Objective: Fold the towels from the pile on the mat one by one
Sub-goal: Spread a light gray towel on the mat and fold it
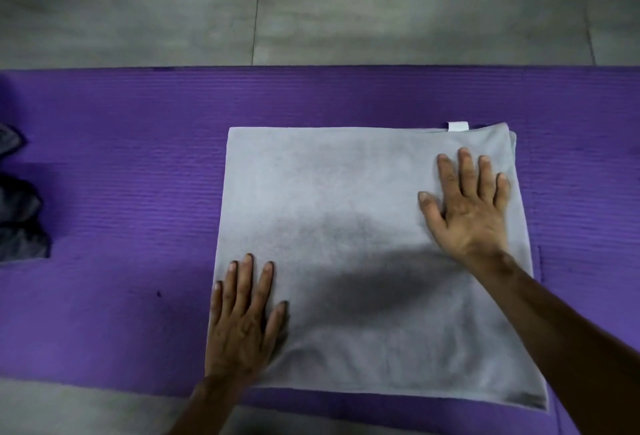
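A light grey towel (346,192) lies folded flat on the purple mat (121,157), with a small white tag (458,126) sticking out at its far edge. My left hand (244,320) presses flat on the towel's near left corner, fingers straight. My right hand (467,206) lies flat with spread fingers on the towel's far right part. At the left edge of the view a dark grey pile of towels (20,220) sits on the mat, partly cut off.
Grey tiled floor (311,2) lies beyond the mat's far edge and at the near left (86,410). Bare mat stretches between the pile and the folded towel.
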`<state>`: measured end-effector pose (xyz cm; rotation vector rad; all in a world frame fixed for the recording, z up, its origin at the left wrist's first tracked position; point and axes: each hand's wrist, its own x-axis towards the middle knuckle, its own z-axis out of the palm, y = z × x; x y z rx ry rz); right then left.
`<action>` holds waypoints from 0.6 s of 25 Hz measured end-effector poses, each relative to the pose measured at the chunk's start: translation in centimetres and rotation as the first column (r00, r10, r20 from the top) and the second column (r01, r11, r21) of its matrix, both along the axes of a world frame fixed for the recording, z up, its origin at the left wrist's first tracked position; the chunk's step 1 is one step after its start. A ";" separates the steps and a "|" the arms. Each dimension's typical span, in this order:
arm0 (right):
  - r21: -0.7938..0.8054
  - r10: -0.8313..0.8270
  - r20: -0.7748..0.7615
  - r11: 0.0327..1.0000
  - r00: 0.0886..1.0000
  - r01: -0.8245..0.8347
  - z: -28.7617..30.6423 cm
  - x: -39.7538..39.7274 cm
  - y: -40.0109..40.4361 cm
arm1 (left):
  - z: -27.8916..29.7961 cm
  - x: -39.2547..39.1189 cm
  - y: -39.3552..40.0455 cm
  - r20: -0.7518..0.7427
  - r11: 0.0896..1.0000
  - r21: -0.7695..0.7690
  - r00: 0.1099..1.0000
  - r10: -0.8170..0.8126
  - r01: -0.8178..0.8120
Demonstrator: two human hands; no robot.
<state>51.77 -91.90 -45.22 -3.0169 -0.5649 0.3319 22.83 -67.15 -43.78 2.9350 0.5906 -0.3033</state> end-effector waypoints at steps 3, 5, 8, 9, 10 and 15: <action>-0.009 -0.002 -0.122 1.000 0.992 0.001 0.7 0.8 -0.1 | -0.1 -0.5 -0.5 0.029 0.999 0.013 0.999 0.039 -0.040; 0.007 -0.029 -0.201 0.999 0.979 0.031 1.3 0.5 0.2 | -0.3 -1.8 -0.2 0.027 0.999 0.019 0.999 0.045 -0.046; 0.116 0.078 -0.019 0.990 0.997 -0.075 1.9 -5.6 -0.7 | -0.3 -5.0 0.6 0.015 1.000 0.022 1.000 0.013 -0.013; 0.136 0.170 0.022 0.976 0.985 -0.172 1.8 -9.1 -2.0 | -0.1 -5.7 0.9 -0.001 1.000 0.023 1.000 0.017 -0.017; 0.129 0.249 0.044 0.959 0.968 -0.252 1.6 -12.8 -3.9 | 0.0 -6.3 1.3 -0.014 0.999 0.022 1.000 0.028 -0.028; 0.108 0.026 0.043 0.994 0.999 -0.030 1.3 -20.7 -13.2 | 1.0 -7.0 0.7 -0.050 0.992 0.034 0.992 0.119 -0.118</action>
